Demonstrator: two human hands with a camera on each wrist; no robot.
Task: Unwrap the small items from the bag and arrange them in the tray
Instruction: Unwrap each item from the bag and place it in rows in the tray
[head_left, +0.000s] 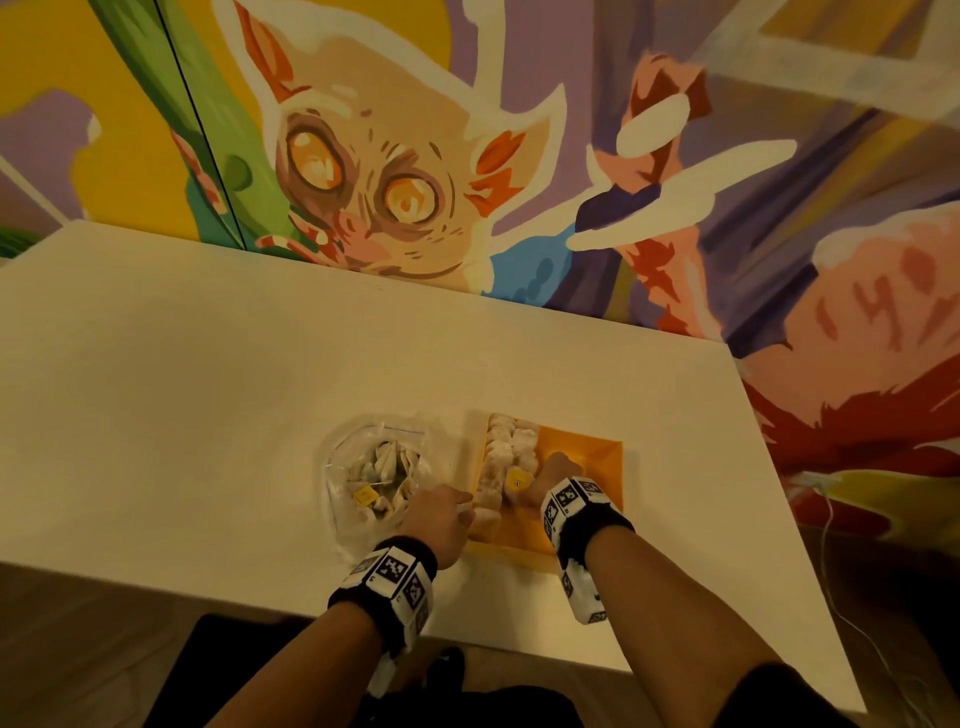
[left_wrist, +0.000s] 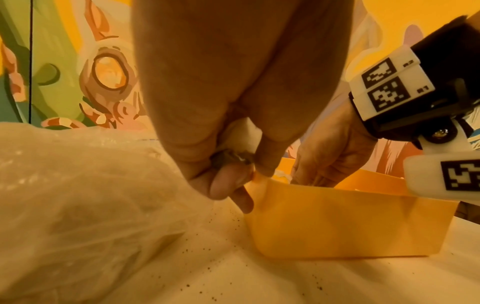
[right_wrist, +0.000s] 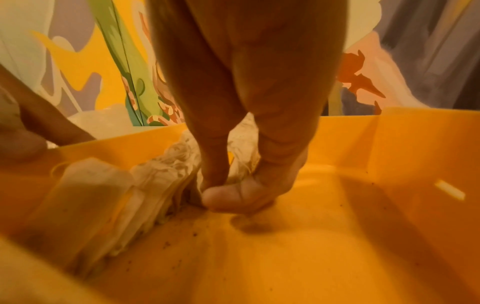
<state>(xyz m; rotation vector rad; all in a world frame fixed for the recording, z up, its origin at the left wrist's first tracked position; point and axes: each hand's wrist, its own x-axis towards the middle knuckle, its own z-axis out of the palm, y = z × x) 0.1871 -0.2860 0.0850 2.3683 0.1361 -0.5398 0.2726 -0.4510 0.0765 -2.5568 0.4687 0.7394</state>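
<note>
An orange tray (head_left: 587, 457) lies on the white table with rows of white tea bags (head_left: 498, 452) stacked along its left side. Left of it sits a clear plastic bag (head_left: 363, 467) holding more tea bags. My right hand (head_left: 540, 483) is inside the tray. Its thumb and fingers (right_wrist: 223, 191) pinch a tea bag (right_wrist: 241, 164) upright on the tray floor (right_wrist: 285, 257), against the row (right_wrist: 103, 195). My left hand (head_left: 457, 512) is at the tray's near-left corner. In the left wrist view its fingers (left_wrist: 233, 179) curl round a small white paper item (left_wrist: 241, 137) and touch the tray wall (left_wrist: 337, 222).
The table (head_left: 208, 389) stretches wide to the left and back, up to a painted mural wall (head_left: 395, 182). Dark crumbs (left_wrist: 207, 251) speckle the table beside the bag (left_wrist: 78, 205). The tray's right half is bare. A white cable (head_left: 852, 613) hangs off to the right.
</note>
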